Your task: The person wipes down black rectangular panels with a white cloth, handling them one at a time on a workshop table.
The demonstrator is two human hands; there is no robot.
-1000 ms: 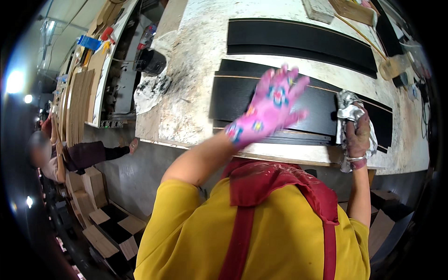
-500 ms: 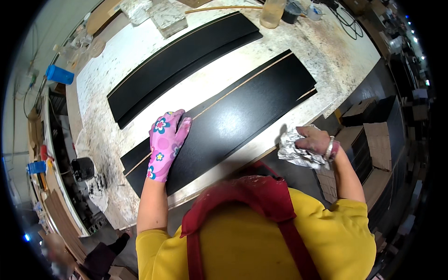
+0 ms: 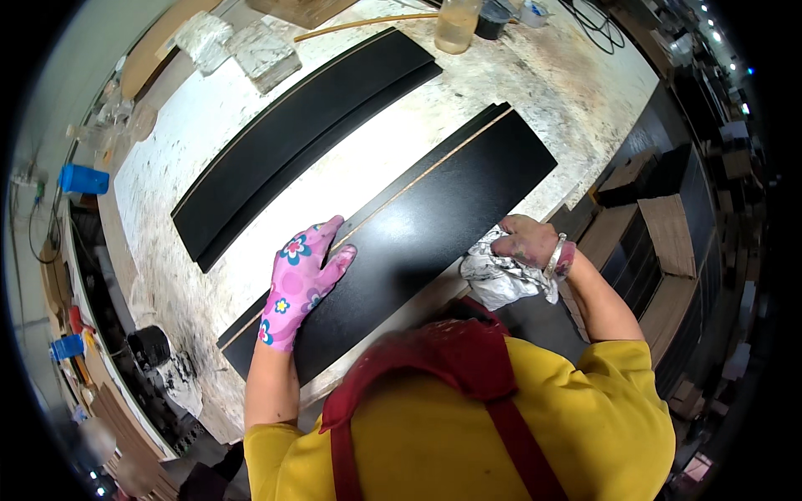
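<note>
- Two black panels lie on my bench (image 3: 551, 92): the near black panel (image 3: 418, 242) runs slantwise along the front edge, and the far black panel (image 3: 309, 142) lies well apart from it, further back.
- My left hand (image 3: 299, 284), in a pink flowered glove, rests flat on the near panel with its fingers spread, the fingertips at the pale strip along the panel's far edge.
- My right hand (image 3: 526, 242) is bare and closed around a crumpled grey rag (image 3: 497, 280), held at the near panel's front edge.
- At the back of the bench stands a clear plastic jar (image 3: 458, 23) with a yellowish liquid in it; just beside it is a dark bowl (image 3: 494, 15), and I cannot tell what it holds.
- A black round can (image 3: 150, 346) sits at the left end of the bench; its contents are hidden from me.
- A blue tub (image 3: 83, 179) stands off the bench to the left; what is inside is not visible.
- Two pale blocks (image 3: 251, 50) lie at the back left corner.
</note>
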